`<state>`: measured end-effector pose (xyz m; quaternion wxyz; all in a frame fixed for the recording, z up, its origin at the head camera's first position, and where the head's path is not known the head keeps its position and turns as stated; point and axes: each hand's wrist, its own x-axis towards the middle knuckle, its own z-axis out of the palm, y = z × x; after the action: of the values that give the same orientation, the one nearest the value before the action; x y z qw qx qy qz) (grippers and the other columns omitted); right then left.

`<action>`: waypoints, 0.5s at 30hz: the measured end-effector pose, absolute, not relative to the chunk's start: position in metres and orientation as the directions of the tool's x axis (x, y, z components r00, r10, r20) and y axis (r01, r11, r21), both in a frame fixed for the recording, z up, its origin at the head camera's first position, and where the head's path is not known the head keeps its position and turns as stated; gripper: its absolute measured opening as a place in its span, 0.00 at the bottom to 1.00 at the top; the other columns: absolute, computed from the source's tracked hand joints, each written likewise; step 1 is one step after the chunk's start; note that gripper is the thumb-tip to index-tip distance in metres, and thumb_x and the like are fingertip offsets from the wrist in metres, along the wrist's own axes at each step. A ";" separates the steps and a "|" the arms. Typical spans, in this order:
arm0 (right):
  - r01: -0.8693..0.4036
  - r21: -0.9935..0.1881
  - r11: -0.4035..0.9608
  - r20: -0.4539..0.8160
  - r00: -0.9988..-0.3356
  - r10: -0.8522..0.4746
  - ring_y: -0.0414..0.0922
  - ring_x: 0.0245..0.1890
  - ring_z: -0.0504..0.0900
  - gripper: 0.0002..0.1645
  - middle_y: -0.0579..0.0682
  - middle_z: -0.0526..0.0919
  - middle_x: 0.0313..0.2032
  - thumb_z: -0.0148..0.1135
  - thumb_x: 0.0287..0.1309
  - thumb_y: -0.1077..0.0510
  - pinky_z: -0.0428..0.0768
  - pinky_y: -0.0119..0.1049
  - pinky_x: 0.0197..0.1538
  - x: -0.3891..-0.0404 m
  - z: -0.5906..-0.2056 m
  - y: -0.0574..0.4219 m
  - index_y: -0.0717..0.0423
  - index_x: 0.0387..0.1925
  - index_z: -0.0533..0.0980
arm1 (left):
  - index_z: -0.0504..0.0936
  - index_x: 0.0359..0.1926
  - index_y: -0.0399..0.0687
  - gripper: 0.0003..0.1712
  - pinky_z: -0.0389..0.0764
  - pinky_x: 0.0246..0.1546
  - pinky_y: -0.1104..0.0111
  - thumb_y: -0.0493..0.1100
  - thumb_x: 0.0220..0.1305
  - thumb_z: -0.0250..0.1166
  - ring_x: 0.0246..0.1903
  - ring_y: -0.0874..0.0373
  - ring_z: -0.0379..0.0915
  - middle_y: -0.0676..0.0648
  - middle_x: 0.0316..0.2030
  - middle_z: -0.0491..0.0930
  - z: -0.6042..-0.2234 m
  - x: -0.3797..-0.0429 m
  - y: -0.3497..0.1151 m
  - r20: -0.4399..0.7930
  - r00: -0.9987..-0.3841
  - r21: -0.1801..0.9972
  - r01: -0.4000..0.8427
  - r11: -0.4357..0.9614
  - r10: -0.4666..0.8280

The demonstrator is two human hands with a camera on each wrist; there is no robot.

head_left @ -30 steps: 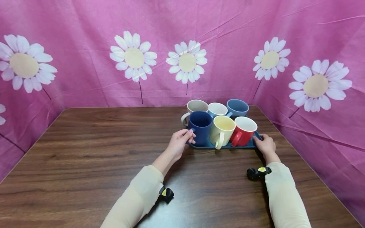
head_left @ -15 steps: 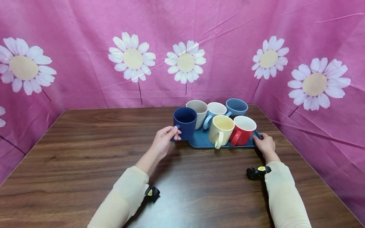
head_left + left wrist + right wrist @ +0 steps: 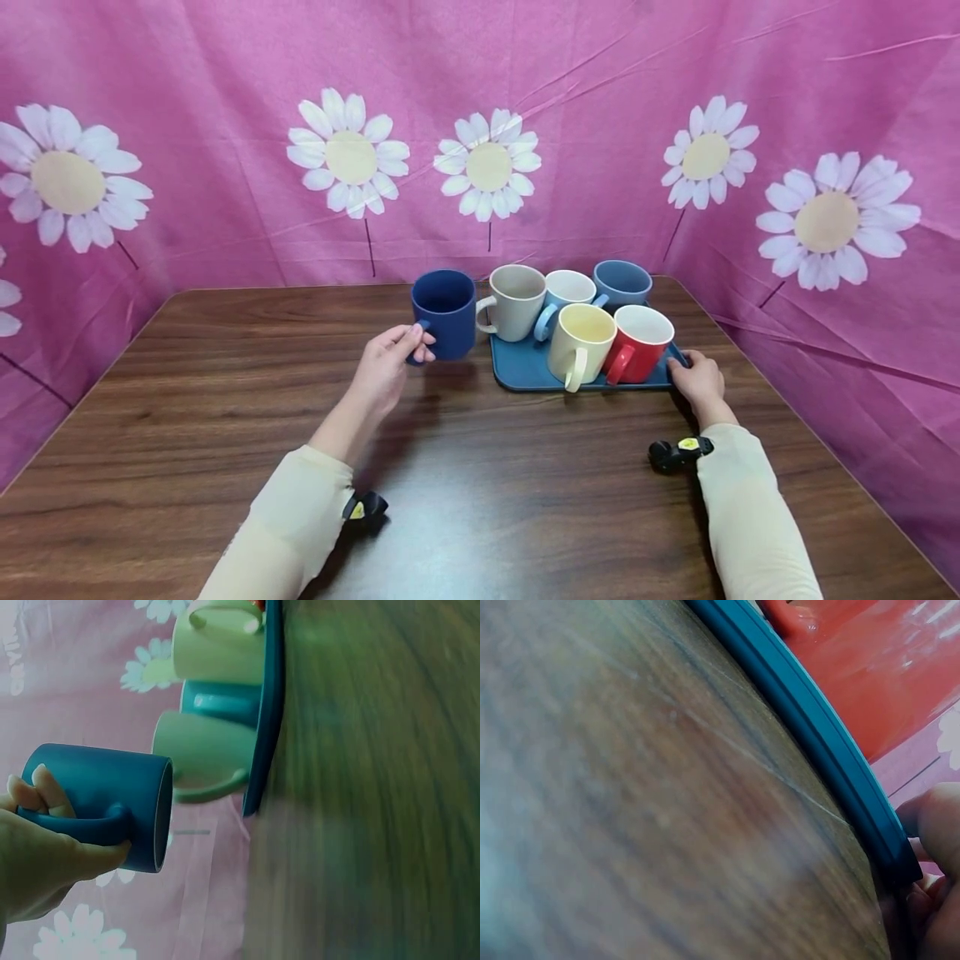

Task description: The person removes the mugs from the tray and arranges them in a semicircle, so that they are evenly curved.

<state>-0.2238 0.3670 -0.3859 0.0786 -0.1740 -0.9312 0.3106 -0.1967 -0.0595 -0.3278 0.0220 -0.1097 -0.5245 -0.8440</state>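
Note:
My left hand [image 3: 384, 367] pinches the handle of a dark blue mug [image 3: 453, 325], which is upright just left of the tray. In the left wrist view the mug [image 3: 90, 776] is clear of the tabletop, thumb and fingers at its handle. At the right end of the blue tray [image 3: 521, 364], my right hand [image 3: 699, 382] grips the edge. The right wrist view shows thumb and fingers around the tray's corner [image 3: 889, 851]. Standing on the tray are a grey mug [image 3: 517, 308], a light blue mug [image 3: 558, 300], a slate-blue mug [image 3: 624, 285], a yellow mug [image 3: 583, 346] and a red mug [image 3: 643, 346].
The tray rests on a brown wooden table [image 3: 225, 392], toward its back right. Behind hangs a pink cloth [image 3: 420, 75] printed with large white daisies. A bare patch of tray shows at its front left corner, beside the yellow mug.
My left hand has carried the dark blue mug off the tray's front left corner, leftward and slightly back. The grey mug is now in full view. My right hand stays on the tray.

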 end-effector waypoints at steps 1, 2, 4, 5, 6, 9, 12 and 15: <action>0.269 -0.608 0.747 0.040 -0.929 0.367 0.66 0.47 0.61 0.27 0.71 0.64 0.49 0.42 0.59 0.51 0.58 0.53 0.49 -0.224 -0.385 0.367 0.70 0.51 0.63 | 0.75 0.23 0.37 0.14 0.70 0.32 0.71 0.31 0.62 0.48 0.18 0.59 0.69 0.48 0.13 0.66 -0.327 -0.196 -0.064 0.212 -0.975 0.877 0.157 -0.455 0.072; 0.261 -0.610 0.748 0.040 -0.933 0.358 0.66 0.47 0.61 0.27 0.72 0.64 0.49 0.42 0.59 0.51 0.58 0.53 0.49 -0.224 -0.385 0.367 0.70 0.51 0.63 | 0.75 0.23 0.37 0.14 0.70 0.32 0.71 0.31 0.62 0.47 0.18 0.59 0.69 0.48 0.13 0.66 -0.326 -0.196 -0.068 0.214 -0.975 0.873 0.160 -0.460 0.067; 0.242 -0.619 0.747 0.034 -0.942 0.333 0.65 0.47 0.61 0.28 0.72 0.63 0.49 0.42 0.59 0.51 0.59 0.53 0.49 -0.223 -0.384 0.368 0.71 0.51 0.62 | 0.75 0.22 0.37 0.15 0.69 0.33 0.71 0.31 0.63 0.47 0.18 0.59 0.69 0.48 0.13 0.66 -0.325 -0.195 -0.076 0.220 -0.974 0.869 0.169 -0.465 0.058; 0.229 -0.627 0.745 0.030 -0.948 0.316 0.65 0.47 0.61 0.29 0.73 0.63 0.49 0.42 0.59 0.50 0.59 0.53 0.50 -0.223 -0.383 0.369 0.72 0.51 0.62 | 0.76 0.22 0.38 0.15 0.69 0.33 0.70 0.31 0.63 0.46 0.18 0.59 0.69 0.48 0.13 0.66 -0.325 -0.195 -0.080 0.221 -0.974 0.868 0.172 -0.466 0.052; 0.215 -0.635 0.742 0.022 -0.955 0.296 0.65 0.48 0.61 0.30 0.73 0.62 0.49 0.42 0.59 0.50 0.59 0.53 0.50 -0.222 -0.383 0.370 0.73 0.51 0.61 | 0.76 0.22 0.38 0.15 0.68 0.34 0.70 0.31 0.63 0.46 0.18 0.59 0.69 0.48 0.13 0.66 -0.325 -0.194 -0.084 0.223 -0.974 0.866 0.176 -0.467 0.046; 0.171 -0.663 0.729 0.000 -0.974 0.228 0.64 0.46 0.62 0.32 0.74 0.62 0.48 0.42 0.60 0.49 0.62 0.52 0.49 -0.221 -0.382 0.374 0.76 0.51 0.59 | 0.76 0.22 0.39 0.16 0.68 0.34 0.70 0.31 0.63 0.46 0.18 0.60 0.69 0.49 0.14 0.67 -0.324 -0.193 -0.096 0.225 -0.974 0.865 0.184 -0.466 0.032; 0.131 -0.679 0.722 -0.019 -0.987 0.162 0.60 0.40 0.67 0.34 0.74 0.64 0.45 0.43 0.60 0.48 0.69 0.48 0.43 -0.219 -0.379 0.379 0.79 0.50 0.59 | 0.77 0.22 0.40 0.16 0.69 0.33 0.72 0.32 0.63 0.47 0.18 0.60 0.69 0.49 0.14 0.68 -0.322 -0.192 -0.108 0.229 -0.973 0.860 0.192 -0.472 0.021; 0.106 -0.668 0.737 -0.036 -0.993 0.110 0.55 0.33 0.72 0.35 0.73 0.67 0.42 0.45 0.59 0.47 0.73 0.43 0.36 -0.218 -0.375 0.383 0.79 0.50 0.59 | 0.78 0.22 0.41 0.16 0.70 0.32 0.73 0.33 0.63 0.47 0.19 0.61 0.70 0.50 0.14 0.69 -0.320 -0.191 -0.120 0.245 -0.970 0.851 0.208 -0.482 0.014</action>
<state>-0.2181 0.3831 -0.3747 0.0028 -0.0582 -0.9318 0.3582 -0.1915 -0.1205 -0.3204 0.0569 -0.1096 -0.5055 -0.8539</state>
